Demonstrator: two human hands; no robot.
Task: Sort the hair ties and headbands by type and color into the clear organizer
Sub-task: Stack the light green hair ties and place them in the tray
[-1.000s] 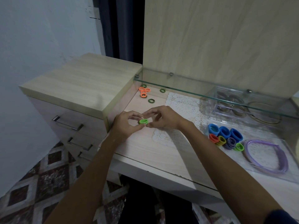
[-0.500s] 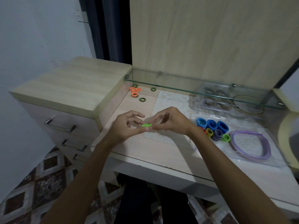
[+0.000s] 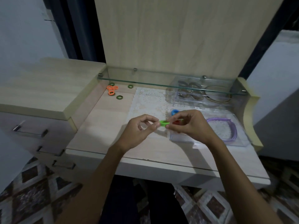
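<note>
we are standing at the worktop [image 3: 103, 126], where the clear organizer [image 3: 239, 139] is already holding a purple headband [image 3: 233, 126] and some blue and orange ties. both our left hand [image 3: 139, 131] and right hand [image 3: 191, 125] are pinching a green hair tie [image 3: 164, 123] beside it. loose orange and dark green ties [image 3: 113, 91] are waiting at the back corner.

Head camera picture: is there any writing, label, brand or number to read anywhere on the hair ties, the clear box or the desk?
None: no readable text shows anywhere.
The green hair tie, pinched between the left hand and right hand, is plain.
The clear organizer, purple headband and desk bear no visible marking.
</note>
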